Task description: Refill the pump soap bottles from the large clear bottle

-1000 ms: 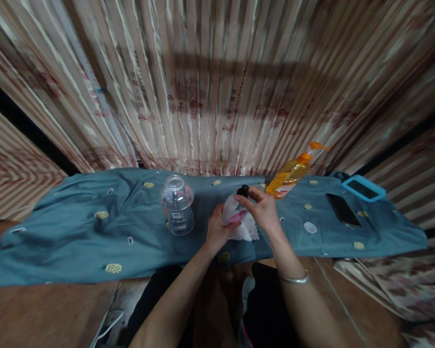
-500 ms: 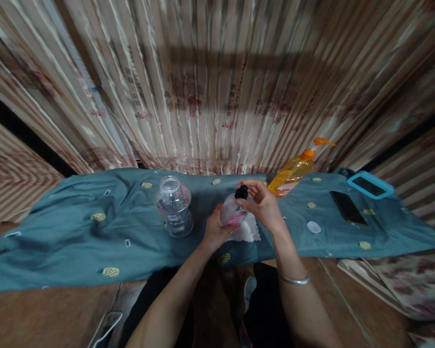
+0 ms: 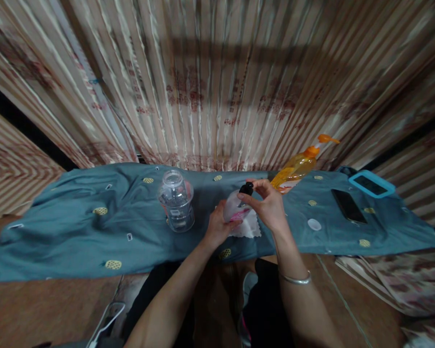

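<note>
My left hand (image 3: 218,223) is wrapped round a translucent bottle (image 3: 234,209) with pink print. The fingers of my right hand (image 3: 270,204) pinch the black pump top (image 3: 246,190) at the bottle's mouth; whether it is seated on the neck I cannot make out. The bottle is held over a white scallop-edged cloth (image 3: 249,228) on the table. To the left stands a clear, wide plastic jar (image 3: 177,205) without a lid. Beyond my right hand is an amber bottle (image 3: 293,171) with an orange pump, upright.
A grey-blue cloth (image 3: 72,232) with pineapple prints covers the table. At the right lie a round white lid (image 3: 314,224), a black phone (image 3: 348,205) and a blue-framed device (image 3: 371,184). A striped curtain (image 3: 210,96) hangs behind. A white cable (image 3: 107,324) is at the lower left.
The black pump top has tilted to the right with my right hand's fingers on it. My left hand keeps its grip on the bottle. The whole view has shifted slightly.
</note>
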